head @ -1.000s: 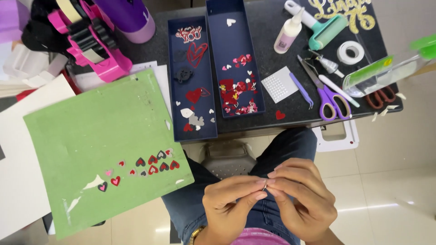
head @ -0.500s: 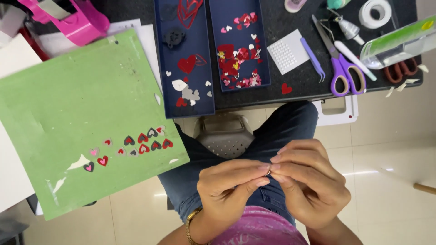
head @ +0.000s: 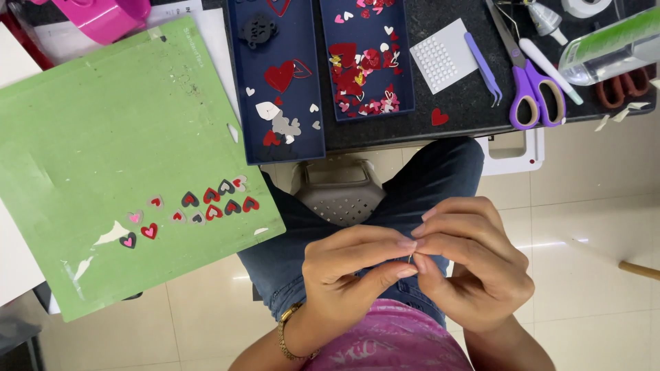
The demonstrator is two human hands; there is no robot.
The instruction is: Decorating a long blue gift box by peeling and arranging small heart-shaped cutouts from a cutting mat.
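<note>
My left hand (head: 350, 275) and my right hand (head: 474, 264) meet over my lap, fingertips pinched together on a tiny thin piece (head: 411, 257) too small to identify. A green cutting mat (head: 103, 137) lies to the left, overhanging the table edge, with several small layered paper hearts (head: 199, 205) stuck on it. Two dark blue trays stand on the black table: the left tray (head: 275, 148) holds red and white heart cutouts, the right tray (head: 405, 103) holds a pile of small red and pink hearts.
Purple-handled scissors (head: 533, 93), purple tweezers (head: 483, 65), a white sheet of adhesive dots (head: 443, 62) and a loose red heart (head: 438, 117) lie on the table to the right. A clear green-labelled bottle (head: 608, 45), a pink tape dispenser (head: 106, 17); a grey stool (head: 340, 192) below.
The view has tilted down and closer, so the table slid up in frame. My hands stay pinched together over my lap, hardly moved.
</note>
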